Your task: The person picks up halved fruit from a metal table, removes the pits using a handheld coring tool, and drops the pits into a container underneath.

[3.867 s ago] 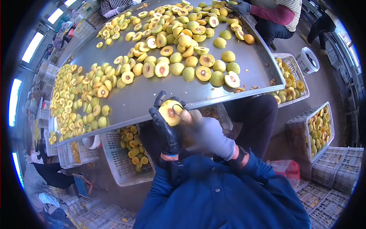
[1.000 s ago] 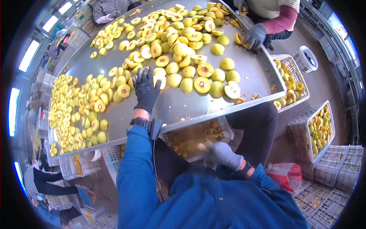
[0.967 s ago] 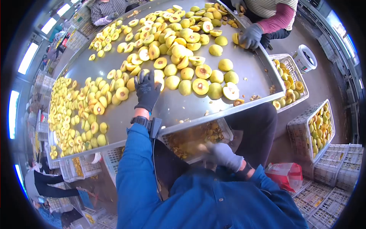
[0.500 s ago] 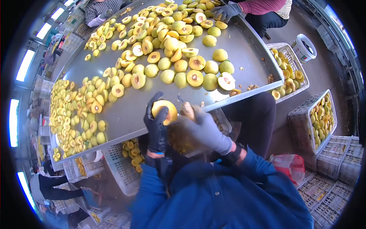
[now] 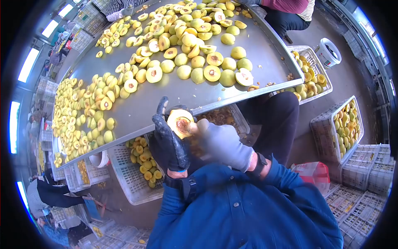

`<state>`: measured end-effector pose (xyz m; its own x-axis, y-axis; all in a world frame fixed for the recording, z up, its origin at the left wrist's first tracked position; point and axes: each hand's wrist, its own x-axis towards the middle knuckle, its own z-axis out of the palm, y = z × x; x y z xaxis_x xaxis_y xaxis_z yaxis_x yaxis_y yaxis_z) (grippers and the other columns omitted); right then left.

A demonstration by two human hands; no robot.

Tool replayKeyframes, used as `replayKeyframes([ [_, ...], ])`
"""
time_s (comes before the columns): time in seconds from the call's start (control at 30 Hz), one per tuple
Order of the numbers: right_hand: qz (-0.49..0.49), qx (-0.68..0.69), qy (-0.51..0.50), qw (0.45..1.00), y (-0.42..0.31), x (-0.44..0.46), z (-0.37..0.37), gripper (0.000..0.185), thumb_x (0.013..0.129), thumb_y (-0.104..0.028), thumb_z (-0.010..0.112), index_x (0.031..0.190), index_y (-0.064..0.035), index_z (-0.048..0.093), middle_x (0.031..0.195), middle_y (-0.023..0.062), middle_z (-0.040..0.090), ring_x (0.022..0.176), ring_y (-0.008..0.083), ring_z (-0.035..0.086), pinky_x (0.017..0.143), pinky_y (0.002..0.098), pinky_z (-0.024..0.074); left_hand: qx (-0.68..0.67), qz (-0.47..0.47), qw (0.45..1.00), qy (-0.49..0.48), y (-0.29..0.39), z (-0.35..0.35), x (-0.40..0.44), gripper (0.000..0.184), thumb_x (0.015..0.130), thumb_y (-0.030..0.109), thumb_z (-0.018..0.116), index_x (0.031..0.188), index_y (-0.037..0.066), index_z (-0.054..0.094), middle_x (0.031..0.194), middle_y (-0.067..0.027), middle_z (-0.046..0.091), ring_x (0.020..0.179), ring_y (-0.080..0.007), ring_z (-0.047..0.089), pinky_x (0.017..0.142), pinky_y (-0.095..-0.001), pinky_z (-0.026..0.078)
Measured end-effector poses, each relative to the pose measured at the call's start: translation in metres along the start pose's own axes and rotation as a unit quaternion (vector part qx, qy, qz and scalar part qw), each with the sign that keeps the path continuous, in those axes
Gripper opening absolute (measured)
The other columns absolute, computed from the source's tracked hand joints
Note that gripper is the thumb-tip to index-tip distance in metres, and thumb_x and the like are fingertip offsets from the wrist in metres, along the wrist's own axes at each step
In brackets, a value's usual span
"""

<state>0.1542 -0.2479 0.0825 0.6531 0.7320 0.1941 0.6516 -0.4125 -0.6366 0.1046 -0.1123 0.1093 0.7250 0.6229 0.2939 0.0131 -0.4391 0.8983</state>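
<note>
My left hand (image 5: 169,139), in a dark glove, holds a halved yellow fruit (image 5: 180,123) just off the near edge of the metal table (image 5: 166,100). The fruit's cut face is turned up and shows a brown centre. My right hand (image 5: 224,143), in a grey glove, is closed around a tool with a light handle (image 5: 194,128). The tool's tip is at the fruit's centre and cannot be made out. Many fruit halves (image 5: 189,40) lie on the table, some cut side up and some skin side up.
A crate of fruit halves (image 5: 137,182) stands below at the left, another (image 5: 309,97) at the table's right end, a third (image 5: 358,128) farther right. Under the near edge is a container of scraps (image 5: 226,116). A white bucket (image 5: 328,53) and co-workers (image 5: 286,20) are beyond.
My left hand reached onto the table, then came back to the near edge with a halved fruit. Since half a second ago my right hand has brought the tool onto it. The co-worker's glove has moved away.
</note>
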Motion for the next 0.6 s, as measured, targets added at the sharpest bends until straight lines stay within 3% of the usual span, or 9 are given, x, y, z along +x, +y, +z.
replayKeyframes([
  [0.1, -0.005, -0.013, 0.004, 1.0, -0.003, -0.002, -0.002, 0.047, 0.072, -0.026, 0.08, 0.103, -0.0094, 0.048, 0.075, 0.0114, 0.06, 0.065, 0.0332, 0.067, 0.053, 0.0416, 0.0523, 0.043, -0.001, 0.999, -0.01, -0.005, -0.005, 0.0, 0.044, 0.095, 0.023, 0.057, 0.135, 0.006, 0.05, 0.104, -0.0124, 0.07, 0.092, -0.029, 0.07, 0.081, -0.039, 0.053],
  [0.27, 0.032, 0.038, -0.047, 0.998, -0.008, -0.002, -0.004, 0.043, 0.076, -0.023, 0.076, 0.099, -0.0058, 0.044, 0.078, 0.0179, 0.065, 0.065, 0.0375, 0.066, 0.054, 0.0453, 0.0523, 0.035, 0.032, 0.999, 0.014, -0.006, 0.002, 0.001, 0.055, 0.106, 0.044, 0.037, 0.132, -0.001, 0.053, 0.1, -0.0101, 0.063, 0.088, -0.0168, 0.061, 0.083, -0.0301, 0.051],
  [0.4, 0.046, 0.031, -0.08, 0.995, -0.004, -0.004, -0.005, 0.031, 0.084, -0.019, 0.069, 0.1, -0.0022, 0.048, 0.075, 0.0147, 0.066, 0.062, 0.0309, 0.066, 0.055, 0.0409, 0.0515, 0.039, 0.039, 0.998, -0.016, -0.015, -0.004, 0.002, 0.042, 0.099, 0.028, 0.048, 0.132, 0.003, 0.052, 0.112, -0.0127, 0.065, 0.099, -0.0243, 0.064, 0.088, -0.0359, 0.051],
  [0.43, 0.063, 0.172, -0.109, 0.977, -0.003, -0.003, -0.01, 0.029, 0.086, -0.02, 0.067, 0.101, -0.0013, 0.05, 0.074, 0.0119, 0.065, 0.062, 0.026, 0.065, 0.056, 0.0378, 0.0507, 0.035, 0.044, 0.998, -0.038, -0.018, -0.005, 0.005, 0.042, 0.098, 0.026, 0.049, 0.134, 0.003, 0.05, 0.115, -0.0133, 0.065, 0.103, -0.026, 0.065, 0.09, -0.037, 0.051],
  [0.5, 0.09, 0.44, -0.159, 0.879, -0.004, -0.003, -0.02, 0.025, 0.09, -0.02, 0.063, 0.103, 0.0003, 0.055, 0.072, 0.0063, 0.063, 0.063, 0.0163, 0.063, 0.057, 0.0316, 0.0491, 0.038, 0.074, 0.993, -0.086, -0.019, -0.009, 0.011, 0.043, 0.1, 0.026, 0.047, 0.136, 0.003, 0.049, 0.12, -0.0138, 0.065, 0.106, -0.0277, 0.065, 0.094, -0.0378, 0.05],
  [0.53, 0.131, 0.527, -0.179, 0.821, -0.005, -0.003, -0.022, 0.018, 0.092, -0.019, 0.062, 0.096, -0.0015, 0.06, 0.061, 0.0006, 0.054, 0.046, 0.0107, 0.047, 0.042, 0.0308, 0.0384, 0.007, 0.061, 0.993, -0.102, -0.012, -0.008, 0.014, 0.044, 0.101, 0.028, 0.045, 0.136, 0.002, 0.049, 0.121, -0.0137, 0.065, 0.107, -0.0273, 0.065, 0.094, -0.0374, 0.05],
  [0.6, 0.19, 0.604, -0.202, 0.747, -0.004, -0.005, -0.019, 0.019, 0.091, -0.02, 0.063, 0.097, -0.0023, 0.06, 0.062, -0.0012, 0.053, 0.047, 0.0081, 0.046, 0.042, 0.0271, 0.0352, -0.091, -0.004, 0.988, -0.126, 0.012, -0.006, 0.018, 0.046, 0.103, 0.032, 0.041, 0.137, 0.002, 0.049, 0.122, -0.0134, 0.064, 0.108, -0.0264, 0.064, 0.095, -0.0367, 0.05],
])
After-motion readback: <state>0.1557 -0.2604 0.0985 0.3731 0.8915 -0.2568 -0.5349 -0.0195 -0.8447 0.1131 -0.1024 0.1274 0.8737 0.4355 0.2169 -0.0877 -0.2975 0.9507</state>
